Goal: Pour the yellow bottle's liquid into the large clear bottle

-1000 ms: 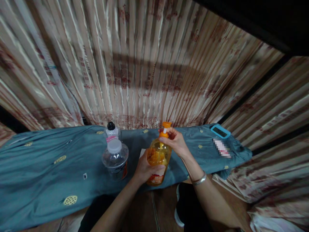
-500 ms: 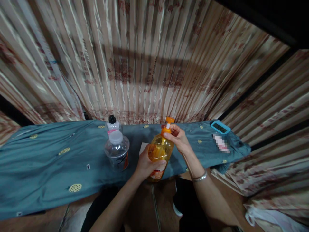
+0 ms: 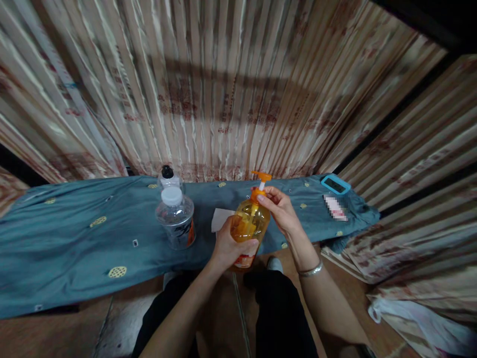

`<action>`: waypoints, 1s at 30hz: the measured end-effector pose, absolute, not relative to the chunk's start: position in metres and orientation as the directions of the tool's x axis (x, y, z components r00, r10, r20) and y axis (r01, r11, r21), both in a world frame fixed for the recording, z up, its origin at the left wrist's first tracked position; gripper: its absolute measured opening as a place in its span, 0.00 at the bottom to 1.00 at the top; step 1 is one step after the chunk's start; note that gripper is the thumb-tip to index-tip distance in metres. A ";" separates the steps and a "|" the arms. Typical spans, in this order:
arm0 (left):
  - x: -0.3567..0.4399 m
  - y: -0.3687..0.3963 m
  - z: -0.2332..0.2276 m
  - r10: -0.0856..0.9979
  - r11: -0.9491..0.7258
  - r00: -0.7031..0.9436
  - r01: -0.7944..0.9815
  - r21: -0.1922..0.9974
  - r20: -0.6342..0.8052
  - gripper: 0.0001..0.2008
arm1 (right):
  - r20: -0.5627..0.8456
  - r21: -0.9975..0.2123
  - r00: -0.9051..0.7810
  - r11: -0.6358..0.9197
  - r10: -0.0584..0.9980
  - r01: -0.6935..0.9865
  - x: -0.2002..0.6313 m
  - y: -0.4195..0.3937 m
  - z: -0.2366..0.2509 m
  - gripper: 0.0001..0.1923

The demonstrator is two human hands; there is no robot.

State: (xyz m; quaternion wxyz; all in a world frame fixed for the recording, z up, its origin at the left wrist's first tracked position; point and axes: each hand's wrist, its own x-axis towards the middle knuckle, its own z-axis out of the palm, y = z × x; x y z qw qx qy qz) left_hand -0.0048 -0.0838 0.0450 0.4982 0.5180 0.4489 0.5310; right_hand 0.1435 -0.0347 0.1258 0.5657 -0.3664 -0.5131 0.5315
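Observation:
An orange pump bottle (image 3: 249,226), clear-walled with a red and white label low down, is tilted a little to the right over the table's near edge. My left hand (image 3: 231,243) wraps round its body, thumb across the front. At the neck, my right hand (image 3: 276,205) pinches the orange pump collar (image 3: 258,195) between thumb and fingers. The pump's nozzle points left above that hand. Behind my left hand a white sheet, perhaps paper (image 3: 220,219), lies on the cloth, partly hidden.
A clear plastic jar (image 3: 177,219) with a white lid stands left of the bottle, and a black-capped bottle (image 3: 167,175) is behind it. A blue-framed device (image 3: 335,185) and a blurred pinkish item (image 3: 335,208) lie at the right. Pleated curtains (image 3: 223,99) hang behind the teal cloth (image 3: 134,263).
The pump nozzle has turned and now points left. Both hands keep their hold on the bottle. The whole view has shifted slightly, showing more of my legs.

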 end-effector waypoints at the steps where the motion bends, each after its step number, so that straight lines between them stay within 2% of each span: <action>1: -0.003 -0.084 0.044 0.993 -0.099 0.048 -0.086 0.991 0.104 0.30 | 0.170 -0.966 -0.133 0.138 0.976 -0.219 0.146 -0.037 0.128 0.14; 4: 0.001 -0.084 0.043 0.989 -0.089 0.105 -0.166 0.982 0.107 0.30 | 0.130 -0.976 -0.227 0.084 0.965 -0.200 0.152 -0.042 0.134 0.21; 6: 0.004 -0.082 0.044 0.989 -0.082 0.108 -0.183 0.980 0.103 0.30 | 0.148 -0.977 -0.185 0.115 0.971 -0.180 0.155 -0.040 0.134 0.23; 10: 0.006 -0.075 0.046 0.994 -0.099 0.045 -0.090 0.991 0.104 0.29 | 0.220 -0.968 -0.036 0.214 0.975 -0.135 0.158 -0.031 0.127 0.19; 13: 0.006 -0.068 0.048 0.995 -0.077 0.048 -0.108 0.991 0.083 0.29 | 0.195 -0.969 -0.142 0.169 0.970 -0.178 0.161 -0.026 0.130 0.13; 16: 0.004 -0.065 0.050 0.981 0.035 0.193 -0.286 0.958 0.022 0.31 | 0.154 -0.967 -0.334 0.073 0.930 -0.243 0.163 -0.021 0.135 0.15; 18: 0.004 -0.065 0.052 0.953 0.160 0.301 -0.370 0.915 -0.044 0.32 | 0.154 -0.956 -0.395 0.035 0.906 -0.292 0.163 -0.015 0.134 0.15; 22: 0.001 -0.067 0.053 0.905 0.310 0.409 -0.443 0.841 -0.118 0.30 | 0.182 -0.921 -0.389 0.018 0.903 -0.388 0.160 0.000 0.123 0.13; 26: -0.003 -0.063 0.051 0.913 0.301 0.389 -0.432 0.850 -0.126 0.30 | 0.189 -0.910 -0.349 0.030 0.918 -0.414 0.156 0.010 0.116 0.13; 30: -0.007 -0.055 0.048 0.921 0.276 0.366 -0.368 0.888 -0.134 0.30 | 0.173 -0.941 -0.313 0.063 0.934 -0.333 0.158 0.015 0.127 0.12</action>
